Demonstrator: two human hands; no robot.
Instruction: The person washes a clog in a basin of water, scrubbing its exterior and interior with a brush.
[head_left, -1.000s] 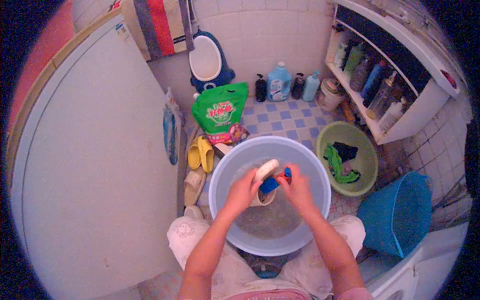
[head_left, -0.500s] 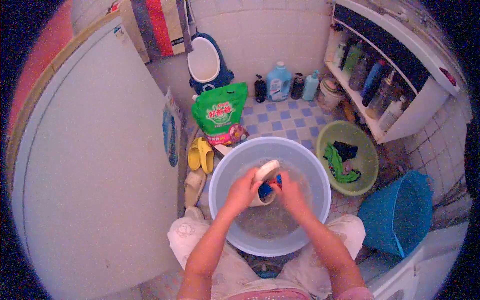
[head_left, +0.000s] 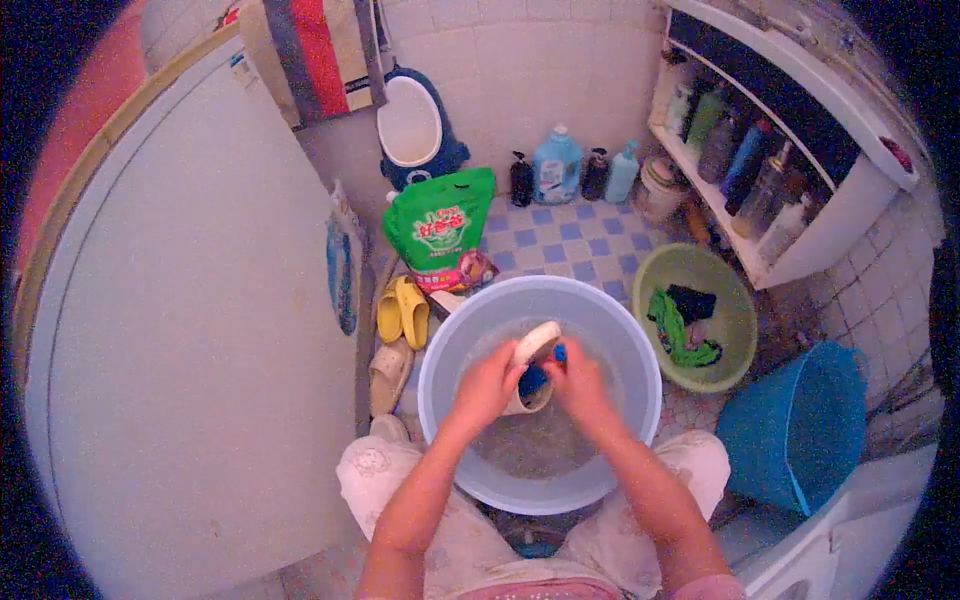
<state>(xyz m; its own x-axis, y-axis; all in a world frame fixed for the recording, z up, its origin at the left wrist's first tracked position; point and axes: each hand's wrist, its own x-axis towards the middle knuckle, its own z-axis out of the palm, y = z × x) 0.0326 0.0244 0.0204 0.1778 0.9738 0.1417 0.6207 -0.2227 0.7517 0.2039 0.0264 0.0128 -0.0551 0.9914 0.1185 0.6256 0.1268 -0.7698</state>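
Over the large pale-blue basin (head_left: 440, 425), my left hand (head_left: 490, 385) is closed on a white shoe (head_left: 538, 342), its fingers at the shoe's left side. A rounded white end points up and away from me; dark blue shows in the middle, and another pale part sits lower down. My right hand (head_left: 582, 388) is closed at the shoe's right side, gripping a small blue object (head_left: 560, 353) that looks like a brush. Its fingers hide most of that object. Cloudy water (head_left: 540, 445) lies in the basin beneath both hands.
Right of the basin stand a green tub (head_left: 745, 330) holding clothes and a blue bucket (head_left: 745, 430). A green detergent bag (head_left: 440, 225) and yellow slippers (head_left: 402, 308) are to the left. Several bottles line the wall, and a shelf (head_left: 745, 240) holds more. A white panel (head_left: 190, 330) fills the left side.
The shoe's raised end has shifted slightly to the right and tilted. Red seen by my right fingers earlier is now hidden. Both hands keep their grip.
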